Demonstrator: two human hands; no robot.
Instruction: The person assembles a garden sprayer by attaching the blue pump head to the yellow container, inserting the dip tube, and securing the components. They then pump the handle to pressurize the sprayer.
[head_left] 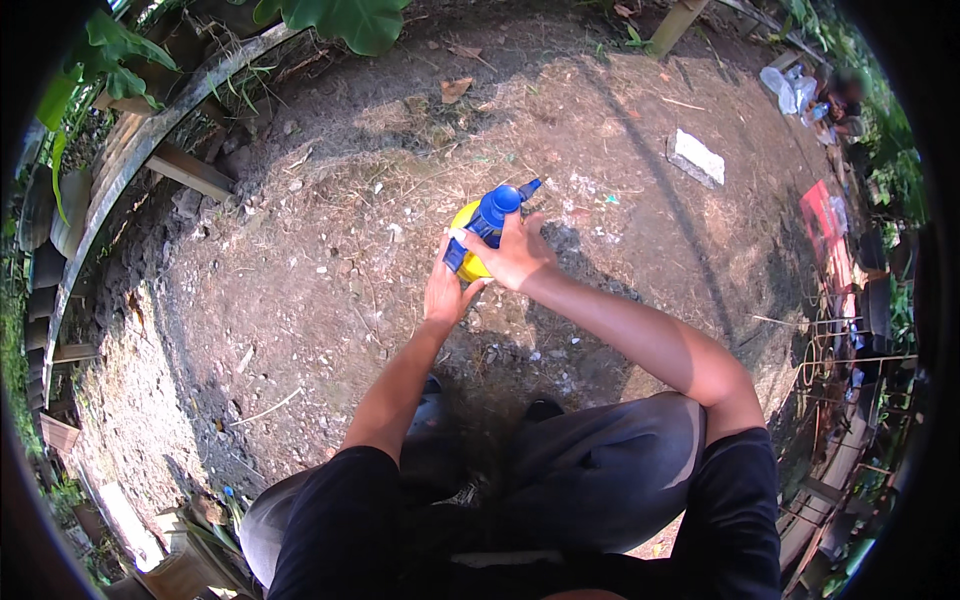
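In front of my knees is a pump sprayer (467, 215) with a yellow body, a blue top with a round knob, and a blue nozzle pointing up and to the right. My left hand (445, 290) grips the near left side of its body, thumb reaching to the right. Curled over the right side of the blue top is my right hand (520, 252), with its thumb stretched across toward the left. The fingers on the far side of the sprayer are partly hidden. I cannot tell whether its base touches the ground.
Bare soil with small stones and dry stalks surrounds me. A white block (696, 158) lies ahead on the right. Wooden planks (190, 172) edge the left side. At the far right are a person (846, 100), clear plastic bags (790, 90) and a red sheet (822, 215).
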